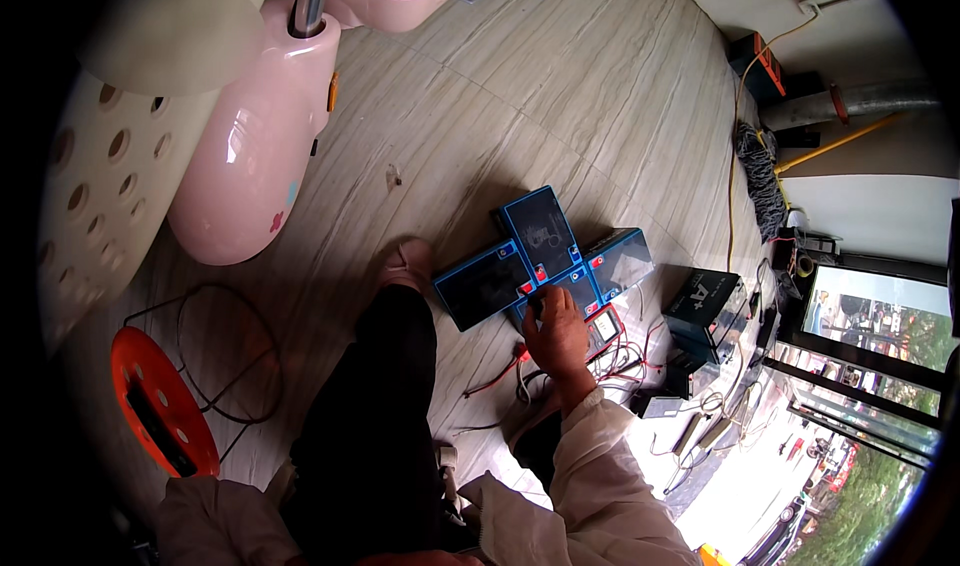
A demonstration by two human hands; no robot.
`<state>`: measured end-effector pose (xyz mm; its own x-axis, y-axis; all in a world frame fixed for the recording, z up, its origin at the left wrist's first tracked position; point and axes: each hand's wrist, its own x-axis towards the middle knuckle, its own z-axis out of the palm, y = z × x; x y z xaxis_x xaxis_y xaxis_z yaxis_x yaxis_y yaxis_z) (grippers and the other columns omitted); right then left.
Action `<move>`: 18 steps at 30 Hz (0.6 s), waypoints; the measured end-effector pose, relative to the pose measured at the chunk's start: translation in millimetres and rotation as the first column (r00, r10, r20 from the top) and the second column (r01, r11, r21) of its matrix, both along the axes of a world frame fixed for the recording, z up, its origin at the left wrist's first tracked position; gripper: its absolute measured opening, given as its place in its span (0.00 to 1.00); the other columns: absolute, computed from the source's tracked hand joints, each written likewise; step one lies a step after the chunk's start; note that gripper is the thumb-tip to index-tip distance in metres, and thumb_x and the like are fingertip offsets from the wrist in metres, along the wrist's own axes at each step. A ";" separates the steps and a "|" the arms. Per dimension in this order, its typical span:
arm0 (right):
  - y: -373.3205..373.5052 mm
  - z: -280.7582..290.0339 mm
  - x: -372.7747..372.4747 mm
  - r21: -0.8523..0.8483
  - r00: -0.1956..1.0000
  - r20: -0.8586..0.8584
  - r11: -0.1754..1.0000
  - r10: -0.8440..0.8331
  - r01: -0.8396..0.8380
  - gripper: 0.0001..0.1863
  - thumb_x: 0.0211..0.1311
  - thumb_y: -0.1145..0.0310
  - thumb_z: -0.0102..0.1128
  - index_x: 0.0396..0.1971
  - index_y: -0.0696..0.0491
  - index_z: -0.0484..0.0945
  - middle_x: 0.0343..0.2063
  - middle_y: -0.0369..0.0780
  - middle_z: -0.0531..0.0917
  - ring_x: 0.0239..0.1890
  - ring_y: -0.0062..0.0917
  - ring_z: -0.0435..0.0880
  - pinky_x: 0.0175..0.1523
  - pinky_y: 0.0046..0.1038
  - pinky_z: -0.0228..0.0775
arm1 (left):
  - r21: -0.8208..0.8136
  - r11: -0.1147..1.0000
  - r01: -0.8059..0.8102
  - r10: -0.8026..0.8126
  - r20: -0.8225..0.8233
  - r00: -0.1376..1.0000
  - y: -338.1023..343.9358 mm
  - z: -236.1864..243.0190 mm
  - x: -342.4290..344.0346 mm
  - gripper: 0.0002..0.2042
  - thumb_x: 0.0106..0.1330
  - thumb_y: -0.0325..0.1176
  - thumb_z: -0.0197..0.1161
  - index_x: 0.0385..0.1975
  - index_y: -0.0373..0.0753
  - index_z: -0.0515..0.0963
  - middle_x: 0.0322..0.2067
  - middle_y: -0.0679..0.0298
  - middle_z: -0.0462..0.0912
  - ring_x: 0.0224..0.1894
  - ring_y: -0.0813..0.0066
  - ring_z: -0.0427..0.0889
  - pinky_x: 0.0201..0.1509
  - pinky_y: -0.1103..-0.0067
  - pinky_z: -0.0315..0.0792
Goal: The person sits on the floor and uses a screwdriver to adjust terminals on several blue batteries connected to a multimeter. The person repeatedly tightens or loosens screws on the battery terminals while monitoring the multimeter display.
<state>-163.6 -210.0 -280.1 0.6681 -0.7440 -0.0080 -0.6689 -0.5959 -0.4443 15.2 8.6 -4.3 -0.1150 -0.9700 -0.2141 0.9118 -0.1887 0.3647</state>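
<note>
Several black batteries with blue edges lie close together on the floor: a left one [482,284], a far one [540,231], a right one [622,264] and a near one [575,291]. My right hand [558,334] reaches down over the near battery. Its fingers are curled together around something small and dark that I cannot make out. Beside that hand lies a red-framed multimeter [603,328] among red and black leads [622,359]. Of my left arm only the sleeve [215,521] shows at the lower left; the hand itself is out of sight.
An orange disc with holes [165,401] and a loose cable [275,366] lie at left. Pink scooter bodywork [265,136] stands at far left. My foot [405,263] is beside the batteries. More black batteries [705,311], chargers [690,431] and a mop [762,181] are right.
</note>
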 end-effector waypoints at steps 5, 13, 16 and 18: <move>2.8 15.4 13.4 0.179 0.958 -0.207 0.955 -0.198 0.236 0.14 0.54 0.69 0.60 0.40 0.55 0.70 0.34 0.46 0.78 0.37 0.44 0.79 0.43 0.40 0.71 | 0.012 1.000 -0.006 0.006 -0.014 1.000 0.8 0.6 0.3 0.08 0.66 0.22 0.55 0.42 0.37 0.66 0.36 0.59 0.73 0.32 0.79 0.72 0.37 0.82 0.69; -2.2 13.1 14.6 -0.087 0.997 -0.075 0.996 -0.037 0.031 0.14 0.53 0.68 0.58 0.39 0.55 0.70 0.31 0.46 0.78 0.37 0.42 0.79 0.45 0.41 0.68 | 0.000 1.000 -0.011 0.011 0.000 1.000 1.6 -0.2 1.1 0.08 0.67 0.23 0.55 0.42 0.37 0.66 0.36 0.59 0.72 0.32 0.79 0.72 0.37 0.82 0.69; -5.2 21.0 24.0 0.268 0.902 -0.369 0.903 -0.225 0.335 0.15 0.49 0.70 0.58 0.38 0.56 0.70 0.36 0.47 0.74 0.44 0.43 0.75 0.48 0.42 0.66 | 0.005 1.000 -0.009 0.009 -0.002 1.000 1.8 -0.1 1.6 0.08 0.67 0.23 0.55 0.42 0.37 0.66 0.36 0.59 0.72 0.32 0.80 0.72 0.37 0.83 0.69; -6.0 9.8 15.7 0.066 0.958 -0.267 0.990 -0.106 0.128 0.14 0.53 0.65 0.59 0.37 0.55 0.70 0.32 0.48 0.78 0.38 0.44 0.78 0.42 0.42 0.70 | 0.004 1.000 -0.001 0.001 -0.001 1.000 1.6 -0.1 2.5 0.08 0.67 0.23 0.55 0.42 0.37 0.66 0.36 0.59 0.72 0.32 0.80 0.72 0.37 0.83 0.68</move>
